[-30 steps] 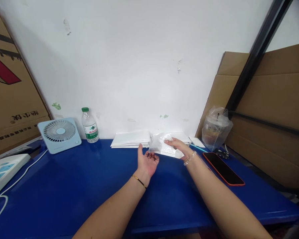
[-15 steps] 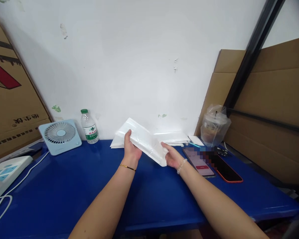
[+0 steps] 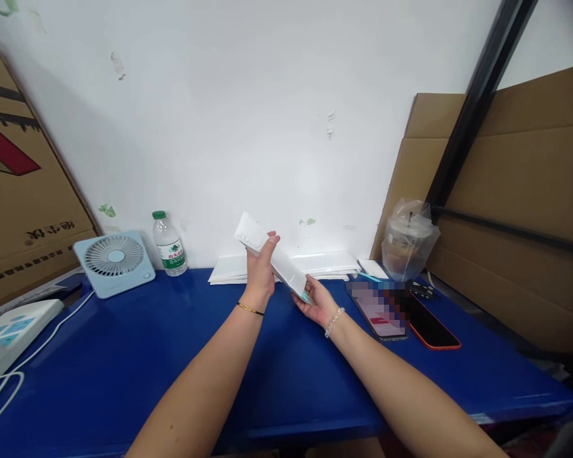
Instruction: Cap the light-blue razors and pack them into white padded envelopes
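Both hands hold a white plastic bag [image 3: 289,270], folded into a narrow strip that slants down to the right above the table. My left hand [image 3: 262,267] is closed round its middle, thumb across the upper face. At the lower right end, my right hand [image 3: 318,302] grips the bag between thumb and fingers, where a small light-blue part shows. Behind the hands lies a stack of flat white bags [image 3: 329,262] against the wall, partly hidden by the held bag and my left hand.
On the blue table [image 3: 172,356], a light-blue fan [image 3: 116,257], a water bottle [image 3: 169,245] and a white power strip [image 3: 14,337] stand left. Two phones [image 3: 379,318] [image 3: 434,321], a bagged drink cup [image 3: 408,245] and a white card [image 3: 373,268] are at right. Cardboard [image 3: 530,210] flanks the table.
The bag has gone from a wide sheet to a narrow folded strip. My left thumb now lies across it, and my right hand has moved slightly left.
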A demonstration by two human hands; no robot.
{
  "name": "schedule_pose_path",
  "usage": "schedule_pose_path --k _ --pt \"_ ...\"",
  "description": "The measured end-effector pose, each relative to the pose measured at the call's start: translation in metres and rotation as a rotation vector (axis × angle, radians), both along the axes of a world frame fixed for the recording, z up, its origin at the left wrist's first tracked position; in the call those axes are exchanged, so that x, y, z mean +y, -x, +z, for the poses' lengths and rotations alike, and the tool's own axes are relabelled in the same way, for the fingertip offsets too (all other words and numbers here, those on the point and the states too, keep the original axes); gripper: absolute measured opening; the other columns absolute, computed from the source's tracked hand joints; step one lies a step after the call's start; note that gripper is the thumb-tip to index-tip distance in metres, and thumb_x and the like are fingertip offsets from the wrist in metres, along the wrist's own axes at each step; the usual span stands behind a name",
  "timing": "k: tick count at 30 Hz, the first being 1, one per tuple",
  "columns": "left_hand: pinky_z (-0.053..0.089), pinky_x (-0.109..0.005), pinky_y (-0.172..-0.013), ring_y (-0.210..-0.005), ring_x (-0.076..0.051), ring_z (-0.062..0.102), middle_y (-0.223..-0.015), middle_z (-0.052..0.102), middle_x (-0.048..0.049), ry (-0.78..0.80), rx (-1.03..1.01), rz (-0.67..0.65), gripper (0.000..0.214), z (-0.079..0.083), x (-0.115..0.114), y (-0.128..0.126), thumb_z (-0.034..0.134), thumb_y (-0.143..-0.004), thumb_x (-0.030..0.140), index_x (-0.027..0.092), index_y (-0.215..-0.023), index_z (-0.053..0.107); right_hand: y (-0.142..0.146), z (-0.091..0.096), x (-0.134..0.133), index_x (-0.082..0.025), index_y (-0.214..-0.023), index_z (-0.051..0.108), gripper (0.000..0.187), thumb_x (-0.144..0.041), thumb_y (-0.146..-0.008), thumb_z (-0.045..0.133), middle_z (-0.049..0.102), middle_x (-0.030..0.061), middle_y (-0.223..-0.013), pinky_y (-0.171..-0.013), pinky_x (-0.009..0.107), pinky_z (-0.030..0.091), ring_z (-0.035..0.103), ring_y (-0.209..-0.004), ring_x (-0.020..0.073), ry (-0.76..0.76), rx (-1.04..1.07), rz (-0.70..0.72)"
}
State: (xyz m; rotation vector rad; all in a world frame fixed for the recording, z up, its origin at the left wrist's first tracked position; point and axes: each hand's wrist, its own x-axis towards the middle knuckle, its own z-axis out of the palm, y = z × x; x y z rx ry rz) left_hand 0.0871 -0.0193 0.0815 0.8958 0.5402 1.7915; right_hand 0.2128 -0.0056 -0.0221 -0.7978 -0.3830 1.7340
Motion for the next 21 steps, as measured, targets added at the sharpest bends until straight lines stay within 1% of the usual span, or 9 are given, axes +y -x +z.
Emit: schedule_pose_path --k 3,6,8,10,12,14,18,19,21 --pt "0.044 -0.028 -0.084 -0.101 -0.02 0.057 -0.105 0.061 -0.0052 -0.044 0.039 0.032 0.037 0.01 -0.006 -0.005 0.071 -0.065 0.032 0.02 -0.098 0.06 0.002 -0.001 -0.003 -0.017 -0.085 0.055 0.02 -0.035 -0.086 0.048 0.063 0.0008 -0.061 -0.046 0.019 0.049 0.059 -0.05 0.0101 -0.007 -0.131 0.013" --pt "0.045 -0.027 -0.082 -0.096 -0.019 0.059 -0.1 0.063 -0.0042 -0.059 0.013 0.066 0.037 0.013 -0.009 -0.008 0.072 -0.063 0.032 0.02 -0.096 0.059 0.005 0.0 -0.007 -0.016 -0.073 0.051 0.029 -0.043 -0.083 0.048 0.057 0.0004 -0.052 -0.03 0.014 0.03 0.045 -0.036 0.0069 -0.107 -0.352 0.04" --pt "0.046 -0.027 -0.08 -0.092 -0.018 0.06 -0.095 0.063 -0.0036 -0.062 -0.011 0.074 0.037 0.013 -0.008 -0.006 0.072 -0.063 0.032 0.02 -0.095 0.059 0.006 0.0 -0.009 -0.017 -0.065 0.046 0.036 -0.049 -0.081 0.049 0.05 -0.0023 -0.045 -0.028 0.013 0.017 0.034 -0.03 0.0043 -0.196 -0.475 0.028" --pt "0.047 -0.028 -0.077 -0.088 -0.018 0.061 -0.09 0.063 -0.0032 -0.045 -0.046 0.068 0.035 0.013 -0.005 0.0 0.071 -0.064 0.033 0.02 -0.094 0.058 0.007 -0.001 -0.01 -0.019 -0.061 0.042 0.04 -0.054 -0.079 0.049 0.043 -0.0049 -0.04 -0.029 0.015 0.013 0.028 -0.028 0.0037 -0.235 -0.582 -0.006" --pt "0.048 -0.028 -0.077 -0.085 -0.017 0.061 -0.086 0.063 -0.0029 -0.013 -0.107 0.072 0.032 0.013 -0.001 0.011 0.069 -0.065 0.035 0.019 -0.09 0.058 0.006 -0.001 -0.008 -0.02 -0.06 0.041 0.042 -0.058 -0.077 0.048 0.04 -0.0055 -0.039 -0.03 0.017 0.015 0.028 -0.029 0.0051 -0.226 -0.711 -0.052" --pt "0.048 -0.029 -0.079 -0.085 -0.017 0.061 -0.085 0.062 -0.0024 0.025 -0.188 0.104 0.029 0.013 0.004 0.027 0.066 -0.067 0.036 0.019 -0.088 0.057 0.0 -0.002 -0.005 -0.02 -0.059 0.043 0.044 -0.06 -0.077 0.045 0.04 -0.0044 -0.039 -0.032 0.02 0.019 0.033 -0.031 0.0079 -0.229 -0.9 -0.107" --pt "0.049 -0.03 -0.083 -0.089 -0.016 0.061 -0.089 0.061 -0.0021 0.088 -0.274 0.183 0.03 0.013 0.012 0.07 0.061 -0.069 0.037 0.022 -0.094 0.054 -0.021 -0.002 0.004 -0.019 -0.052 0.047 0.052 -0.058 -0.083 0.031 0.049 0.0005 -0.044 -0.043 0.023 0.031 0.048 -0.044 0.014 -0.336 -1.49 -0.206" --pt "0.049 -0.03 -0.083 -0.09 -0.016 0.061 -0.089 0.061 -0.0022 0.084 -0.279 0.198 0.029 0.013 0.014 0.081 0.06 -0.07 0.037 0.022 -0.094 0.053 -0.026 -0.001 0.006 -0.019 -0.051 0.048 0.054 -0.057 -0.084 0.029 0.052 0.0018 -0.047 -0.046 0.024 0.032 0.051 -0.048 0.0153 -0.347 -1.587 -0.22" --pt "0.049 -0.03 -0.084 -0.09 -0.016 0.061 -0.087 0.06 -0.0018 0.066 -0.292 0.229 0.027 0.013 0.016 0.102 0.058 -0.07 0.039 0.023 -0.091 0.053 -0.035 -0.001 0.009 -0.019 -0.05 0.05 0.055 -0.055 -0.085 0.028 0.056 0.004 -0.051 -0.051 0.025 0.033 0.054 -0.055 0.0176 -0.349 -1.68 -0.228"
